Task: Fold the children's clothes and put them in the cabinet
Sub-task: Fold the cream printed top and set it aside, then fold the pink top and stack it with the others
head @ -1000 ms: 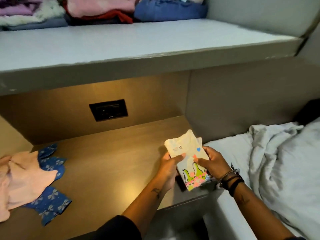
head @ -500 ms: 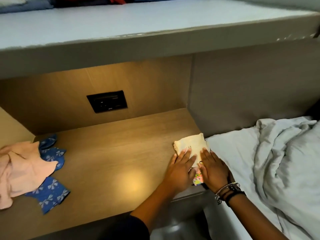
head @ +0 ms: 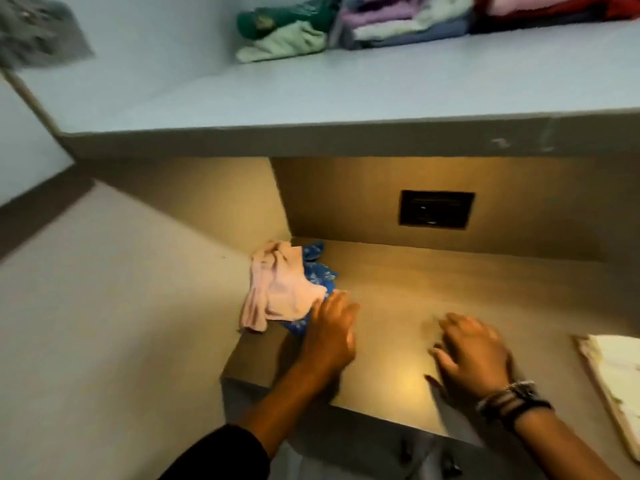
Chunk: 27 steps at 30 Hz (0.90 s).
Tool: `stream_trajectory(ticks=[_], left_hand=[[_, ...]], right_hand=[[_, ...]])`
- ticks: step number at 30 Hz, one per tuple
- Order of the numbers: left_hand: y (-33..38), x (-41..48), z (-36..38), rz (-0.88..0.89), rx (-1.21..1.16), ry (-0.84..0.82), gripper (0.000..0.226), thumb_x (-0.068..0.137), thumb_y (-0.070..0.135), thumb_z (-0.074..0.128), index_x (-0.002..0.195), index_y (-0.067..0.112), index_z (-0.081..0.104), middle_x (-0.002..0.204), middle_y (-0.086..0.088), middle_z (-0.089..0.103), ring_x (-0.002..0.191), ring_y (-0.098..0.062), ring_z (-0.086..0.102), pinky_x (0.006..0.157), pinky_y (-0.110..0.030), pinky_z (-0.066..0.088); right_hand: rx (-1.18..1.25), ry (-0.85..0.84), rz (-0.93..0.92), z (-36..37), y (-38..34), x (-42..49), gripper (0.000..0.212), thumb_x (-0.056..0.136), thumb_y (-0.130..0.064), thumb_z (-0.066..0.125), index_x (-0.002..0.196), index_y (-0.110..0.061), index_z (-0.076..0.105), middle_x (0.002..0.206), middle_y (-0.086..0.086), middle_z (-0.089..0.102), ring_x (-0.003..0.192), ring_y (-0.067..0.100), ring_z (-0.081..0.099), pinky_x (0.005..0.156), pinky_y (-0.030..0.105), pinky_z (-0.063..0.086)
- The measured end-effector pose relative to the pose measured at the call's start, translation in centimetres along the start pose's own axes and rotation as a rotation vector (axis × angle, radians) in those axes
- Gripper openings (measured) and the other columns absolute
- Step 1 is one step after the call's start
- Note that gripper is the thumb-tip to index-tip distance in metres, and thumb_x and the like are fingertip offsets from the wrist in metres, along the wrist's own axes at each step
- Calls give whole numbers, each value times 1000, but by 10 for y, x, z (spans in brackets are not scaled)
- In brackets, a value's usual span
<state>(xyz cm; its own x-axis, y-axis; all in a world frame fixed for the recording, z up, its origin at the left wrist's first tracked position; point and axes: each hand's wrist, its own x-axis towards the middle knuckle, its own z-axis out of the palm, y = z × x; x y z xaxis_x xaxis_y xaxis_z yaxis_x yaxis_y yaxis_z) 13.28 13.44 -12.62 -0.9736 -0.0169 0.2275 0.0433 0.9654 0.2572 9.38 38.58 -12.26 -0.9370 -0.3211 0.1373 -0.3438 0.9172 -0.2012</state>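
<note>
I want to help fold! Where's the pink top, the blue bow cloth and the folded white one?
pink top (head: 277,289): head view, its crumpled middle.
blue bow cloth (head: 320,273): head view, part showing beside the pink.
folded white one (head: 614,362): head view, top face.

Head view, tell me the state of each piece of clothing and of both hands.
Pink garment: crumpled, unfolded, lying on the blue one.
Blue garment: unfolded, mostly covered.
White garment: folded, flat on the counter.
Shelf clothes: folded, stacked.
Left hand: open, reaching the blue garment.
Right hand: open, empty.
</note>
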Motion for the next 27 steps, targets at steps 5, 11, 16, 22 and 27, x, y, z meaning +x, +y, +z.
stream_trajectory(ticks=[5,11,16,22,27], left_hand=[[-108,18,-57,-385,112,90,62,90,28,61,146,16,37,151,-11,40,134,-29,42,109,-38,39],[-135,72,-72,-415,83,123,58,91,31,63,140,7,42,137,-14,53,122,-24,54,99,-28,47],[-136,72,-70,-564,-113,21,24,88,15,56,110,6,61,108,-14,68,97,-30,65,82,-38,53],[-116,76,-97,-372,-317,171,23,86,36,65,102,20,64,100,7,63,97,-20,63,84,-34,52],[-71,59,-107,-75,-721,-23,8,86,11,64,89,17,59,80,4,62,78,2,61,77,-16,51]], right_hand=[[359,-209,-85,36,-146,95,46,81,-47,62,110,-11,63,114,13,64,108,35,58,88,40,48],[575,-341,90,77,-231,187,28,78,-43,69,96,-23,60,89,1,66,81,22,63,71,35,53],[671,-373,187,96,-240,197,13,86,-23,66,75,-16,70,77,3,68,71,18,61,66,32,54],[906,-217,223,69,-204,181,14,86,-10,59,72,-14,58,69,4,60,69,22,54,66,34,50],[1093,-142,-22,10,-150,141,68,79,-3,68,137,-22,40,133,-3,47,119,11,47,95,24,39]])
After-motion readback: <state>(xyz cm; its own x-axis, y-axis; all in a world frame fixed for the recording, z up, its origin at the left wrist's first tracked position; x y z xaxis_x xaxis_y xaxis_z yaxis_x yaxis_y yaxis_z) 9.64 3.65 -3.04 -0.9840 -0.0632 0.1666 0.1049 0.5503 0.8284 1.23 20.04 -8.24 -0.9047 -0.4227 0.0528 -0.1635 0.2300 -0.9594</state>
